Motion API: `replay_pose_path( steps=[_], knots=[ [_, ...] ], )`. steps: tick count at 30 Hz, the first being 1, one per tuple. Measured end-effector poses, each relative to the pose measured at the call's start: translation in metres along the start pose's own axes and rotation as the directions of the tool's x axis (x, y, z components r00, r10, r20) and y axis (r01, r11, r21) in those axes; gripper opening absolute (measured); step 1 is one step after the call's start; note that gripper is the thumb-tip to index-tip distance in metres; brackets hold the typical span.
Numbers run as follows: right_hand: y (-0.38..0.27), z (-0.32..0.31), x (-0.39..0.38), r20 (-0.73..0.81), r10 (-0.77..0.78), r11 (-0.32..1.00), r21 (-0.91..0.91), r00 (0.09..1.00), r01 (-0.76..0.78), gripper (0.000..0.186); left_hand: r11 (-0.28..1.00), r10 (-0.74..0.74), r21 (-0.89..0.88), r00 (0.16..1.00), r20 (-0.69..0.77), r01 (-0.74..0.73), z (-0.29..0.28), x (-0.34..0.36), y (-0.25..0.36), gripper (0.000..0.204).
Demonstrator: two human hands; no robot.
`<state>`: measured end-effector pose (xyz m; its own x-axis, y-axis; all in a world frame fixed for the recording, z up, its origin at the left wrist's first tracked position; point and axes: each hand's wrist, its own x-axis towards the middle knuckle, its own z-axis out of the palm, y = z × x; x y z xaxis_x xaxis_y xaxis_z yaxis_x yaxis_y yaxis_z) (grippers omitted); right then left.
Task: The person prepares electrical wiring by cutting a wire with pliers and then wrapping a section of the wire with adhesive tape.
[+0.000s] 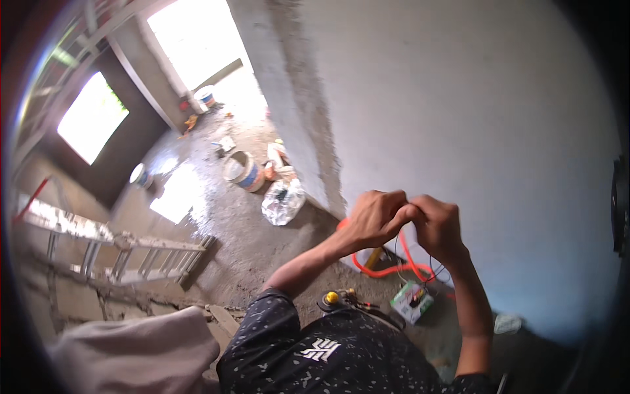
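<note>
My left hand (374, 218) and my right hand (438, 226) are raised together in front of the pale wall, with their fingers touching. Both are closed, thumbs and fingers pressed together. Whatever they pinch, if anything, is hidden or too small to make out. Below them, near the wall's foot, a bright orange tube (392, 270) curves in a loop, with thin dark wires around it. A green and white box (412, 301) with dark items on top sits on the floor beside the tube.
A plastered wall (459, 118) fills the right. An aluminium ladder (147, 257) lies at the left. Buckets (244, 172) and a clear plastic bag (283, 202) stand by the wall's corner. Low at left is a greyish cloth-like shape (141, 351). A yellow-topped tool (332, 298) shows near my shirt.
</note>
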<state>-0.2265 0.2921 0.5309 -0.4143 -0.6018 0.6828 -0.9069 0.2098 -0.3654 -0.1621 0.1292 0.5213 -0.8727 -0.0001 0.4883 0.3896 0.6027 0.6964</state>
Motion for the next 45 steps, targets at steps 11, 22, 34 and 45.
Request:
replay_pose_path(
  steps=[11,22,34,45],
  knots=[
    [-0.019,-0.032,-0.002,0.176,-0.034,0.998,-0.049,0.984,0.043,0.016,1.0,-0.011,0.021,1.0,0.0,0.011,0.016,-0.027,-0.017,0.047],
    [0.003,-0.024,-0.037,-0.047,0.193,0.967,0.18,0.98,-0.182,0.019,0.974,-0.17,0.133,0.98,-0.101,0.183,-0.007,-0.032,-0.047,0.056],
    [0.031,-0.005,-0.04,0.152,0.355,0.795,0.47,0.922,-0.383,0.017,0.945,-0.323,0.016,0.942,-0.087,0.326,-0.019,-0.012,-0.046,0.051],
    [0.038,0.003,-0.048,0.323,0.354,0.709,0.519,0.878,-0.477,0.031,0.957,-0.27,-0.141,0.956,-0.117,0.253,-0.011,-0.013,-0.02,0.049]
  ],
)
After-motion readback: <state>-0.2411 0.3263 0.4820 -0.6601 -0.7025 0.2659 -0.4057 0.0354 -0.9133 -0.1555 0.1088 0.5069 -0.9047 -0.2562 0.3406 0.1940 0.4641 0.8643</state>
